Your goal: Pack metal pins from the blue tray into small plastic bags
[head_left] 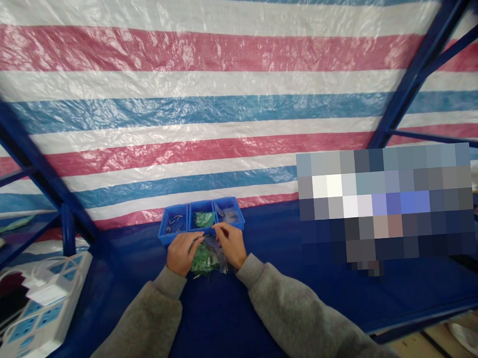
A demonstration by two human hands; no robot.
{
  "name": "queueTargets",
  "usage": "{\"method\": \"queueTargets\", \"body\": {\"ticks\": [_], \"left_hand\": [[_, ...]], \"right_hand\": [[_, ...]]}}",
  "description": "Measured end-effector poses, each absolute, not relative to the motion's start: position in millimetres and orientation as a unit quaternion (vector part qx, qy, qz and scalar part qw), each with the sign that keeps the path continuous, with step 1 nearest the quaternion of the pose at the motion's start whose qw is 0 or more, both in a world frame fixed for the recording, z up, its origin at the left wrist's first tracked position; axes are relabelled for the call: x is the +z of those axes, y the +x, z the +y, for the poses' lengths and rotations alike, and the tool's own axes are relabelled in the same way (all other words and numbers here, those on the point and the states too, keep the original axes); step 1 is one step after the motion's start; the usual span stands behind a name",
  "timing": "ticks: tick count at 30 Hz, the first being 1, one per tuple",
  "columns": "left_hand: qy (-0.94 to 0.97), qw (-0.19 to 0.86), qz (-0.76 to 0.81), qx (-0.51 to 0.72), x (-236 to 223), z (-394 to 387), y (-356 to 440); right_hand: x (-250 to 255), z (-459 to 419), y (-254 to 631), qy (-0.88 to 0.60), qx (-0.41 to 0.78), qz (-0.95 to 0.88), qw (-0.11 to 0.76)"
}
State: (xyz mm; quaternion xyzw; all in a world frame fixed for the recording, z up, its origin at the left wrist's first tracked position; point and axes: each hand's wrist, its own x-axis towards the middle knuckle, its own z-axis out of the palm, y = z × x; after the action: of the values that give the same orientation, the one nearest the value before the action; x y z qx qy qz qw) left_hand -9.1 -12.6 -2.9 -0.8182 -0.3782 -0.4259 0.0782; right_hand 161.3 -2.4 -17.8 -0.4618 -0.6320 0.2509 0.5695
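Note:
My left hand (182,253) is closed, its thumb and fingertips pinching a thin dark piece too small to name. Close by on the right, my right hand (232,245) has its fingers pinched at the top of a small clear plastic bag (222,262). Below and between the hands lies a heap of green pieces (203,259), perhaps in small bags. Just behind them stands a blue three-compartment bin (170,239). Small dark metal pins (174,224) lie in its left compartment, green pieces (204,219) in the middle, clear plastic bags (228,214) in the right.
A blue surface (225,327) spreads beneath everything. White power strips (48,318) with cables and a plug are at the left. Blue metal posts (27,144) rise on both sides, and a striped plastic sheet (218,109) hangs behind. A pixelated patch hides the right side.

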Motion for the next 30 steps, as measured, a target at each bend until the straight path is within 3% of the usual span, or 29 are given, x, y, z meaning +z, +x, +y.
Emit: {"method": "queueTargets", "body": {"ticks": [7, 30], "left_hand": [[-0.826, 0.114, -0.366, -0.413, -7.1, -9.7, -9.8], [-0.788, 0.068, -0.374, -0.485, -8.3, -15.2, -3.5]], "right_hand": [[-16.5, -4.1, 160.9, -0.457, 0.256, -0.627, 0.576], [-18.1, -5.0, 160.0, -0.447, 0.268, -0.629, 0.577]]}}
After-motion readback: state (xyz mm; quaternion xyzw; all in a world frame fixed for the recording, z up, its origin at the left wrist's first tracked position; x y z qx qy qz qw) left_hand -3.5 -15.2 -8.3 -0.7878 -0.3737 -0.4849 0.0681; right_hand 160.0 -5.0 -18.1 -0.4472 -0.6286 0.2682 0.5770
